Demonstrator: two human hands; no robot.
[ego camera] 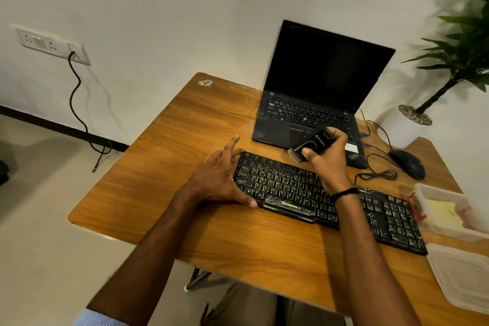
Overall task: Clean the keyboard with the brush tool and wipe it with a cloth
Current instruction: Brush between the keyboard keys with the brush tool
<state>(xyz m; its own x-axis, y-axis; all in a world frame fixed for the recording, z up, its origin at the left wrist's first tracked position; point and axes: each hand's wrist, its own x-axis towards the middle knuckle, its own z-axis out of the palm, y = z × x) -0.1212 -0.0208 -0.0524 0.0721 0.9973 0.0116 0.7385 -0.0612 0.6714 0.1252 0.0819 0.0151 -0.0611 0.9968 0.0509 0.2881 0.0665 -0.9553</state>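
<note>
A black keyboard (291,188) with yellow-lit keys lies slanted across the wooden table (201,124). My left hand (219,180) rests with spread, straight fingers on the keyboard's left end, thumb along its front edge. My right hand (328,159) grips a black brush tool (313,144) above the keyboard's back edge, its pale bristles pointing down and left, just off the keys. A yellow cloth (440,213) lies inside a clear plastic box at the right.
An open black laptop (317,92) stands behind the keyboard. A black mouse (408,164) with a coiled cable lies to its right. The clear box (449,233) and its lid (463,278) sit at the table's right edge. A potted plant (407,124) stands behind.
</note>
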